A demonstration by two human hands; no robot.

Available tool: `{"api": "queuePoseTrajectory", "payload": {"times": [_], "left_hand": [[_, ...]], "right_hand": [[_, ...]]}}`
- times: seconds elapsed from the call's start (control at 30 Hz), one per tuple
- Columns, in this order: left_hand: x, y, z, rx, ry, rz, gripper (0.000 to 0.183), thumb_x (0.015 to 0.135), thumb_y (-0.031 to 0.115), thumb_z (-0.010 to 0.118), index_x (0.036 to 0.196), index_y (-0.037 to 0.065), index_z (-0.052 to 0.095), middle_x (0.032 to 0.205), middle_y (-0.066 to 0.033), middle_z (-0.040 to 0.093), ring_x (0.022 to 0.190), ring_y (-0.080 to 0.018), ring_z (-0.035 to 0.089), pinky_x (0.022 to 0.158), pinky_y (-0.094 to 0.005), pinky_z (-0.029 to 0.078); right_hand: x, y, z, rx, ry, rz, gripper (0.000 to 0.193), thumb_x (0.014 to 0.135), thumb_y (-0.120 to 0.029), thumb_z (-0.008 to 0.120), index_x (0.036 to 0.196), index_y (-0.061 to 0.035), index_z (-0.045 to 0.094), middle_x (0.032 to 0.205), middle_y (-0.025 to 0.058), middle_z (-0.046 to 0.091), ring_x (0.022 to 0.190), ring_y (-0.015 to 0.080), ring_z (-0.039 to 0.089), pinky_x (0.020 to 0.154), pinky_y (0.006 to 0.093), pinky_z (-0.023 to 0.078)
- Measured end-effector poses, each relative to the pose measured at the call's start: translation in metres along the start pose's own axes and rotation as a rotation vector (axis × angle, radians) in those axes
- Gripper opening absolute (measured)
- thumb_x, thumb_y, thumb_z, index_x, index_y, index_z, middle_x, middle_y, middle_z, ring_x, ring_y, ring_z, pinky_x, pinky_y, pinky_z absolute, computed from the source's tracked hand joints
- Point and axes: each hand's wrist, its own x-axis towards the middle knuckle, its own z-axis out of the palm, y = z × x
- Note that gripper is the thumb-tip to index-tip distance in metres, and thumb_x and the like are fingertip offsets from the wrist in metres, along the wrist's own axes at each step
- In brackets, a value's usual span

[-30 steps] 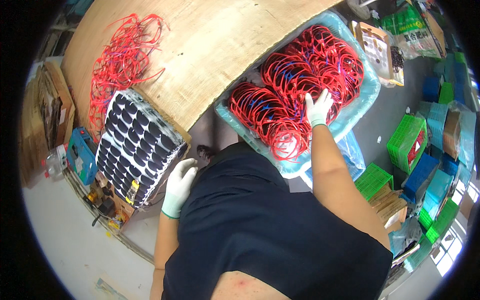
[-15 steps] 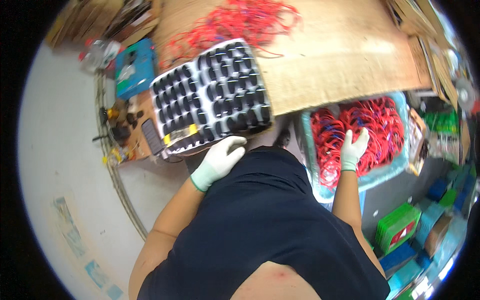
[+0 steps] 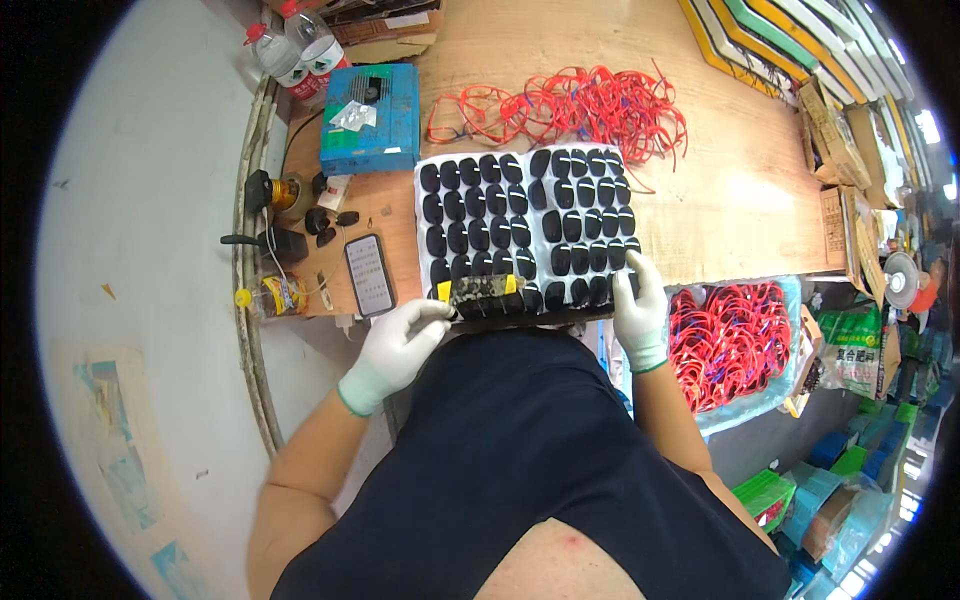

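Observation:
Before me at the table's near edge lies a tray with a white sheet, set with rows of black oval pieces. A dark mottled strip with yellow ends crosses its near left part. My left hand, in a white glove, closes thumb and fingertips at the tray's near left corner; a small dark bit shows between them. My gloved right hand grips the near right corner, thumb on the near side and fingers along the right edge. The undersides of both grips are hidden.
A tangle of red cords lies behind the tray. More fill a lined bin at the right. At the left are a blue box, a phone and bottles. Cardboard stands at the table's right end.
My right hand has come from over the red cords in the bin to the tray's right corner. My left hand has closed at the left corner. The view has turned.

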Motion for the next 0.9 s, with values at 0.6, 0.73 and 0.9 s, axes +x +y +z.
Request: {"api": "queuePoseTrajectory", "payload": {"times": [0.6, 0.73, 0.9], "left_hand": [[0.395, 0.003, -0.048, 0.781, 0.522, 0.211, 0.033, 0.092, 0.030, 0.061, 0.112, 0.006, 0.073, 0.124, -0.0190, 0.068, 0.119, -0.0346, 0.063, 0.107, -0.0426, 0.048], [0.464, 0.000, -0.075, 0.979, 0.640, -0.147, 0.045, 0.096, 0.039, 0.056, 0.121, 0.005, 0.068, 0.123, -0.0243, 0.069, 0.115, -0.0423, 0.065, 0.105, -0.0492, 0.048], [0.509, 0.008, -0.041, 1.001, 0.537, -0.195, 0.069, 0.103, 0.057, 0.032, 0.127, 0.000, 0.063, 0.117, -0.0275, 0.071, 0.114, -0.0442, 0.067, 0.104, -0.0528, 0.046]], "right_hand": [[0.092, 0.225, 0.012, -0.673, -0.169, 0.192, 0.084, 0.093, -0.047, 0.065, 0.152, 0.0052, 0.038, 0.160, 0.0324, 0.031, 0.149, 0.0474, 0.029, 0.122, 0.0548, 0.022], [0.094, 0.210, 0.028, -0.772, -0.284, 0.240, 0.092, 0.089, -0.055, 0.062, 0.153, 0.0060, 0.036, 0.161, 0.0309, 0.030, 0.153, 0.0451, 0.022, 0.123, 0.0596, 0.014], [0.096, 0.208, 0.019, -0.768, -0.313, 0.240, 0.090, 0.089, -0.052, 0.063, 0.151, 0.0078, 0.038, 0.160, 0.0312, 0.031, 0.153, 0.0469, 0.022, 0.123, 0.0601, 0.014]]}}
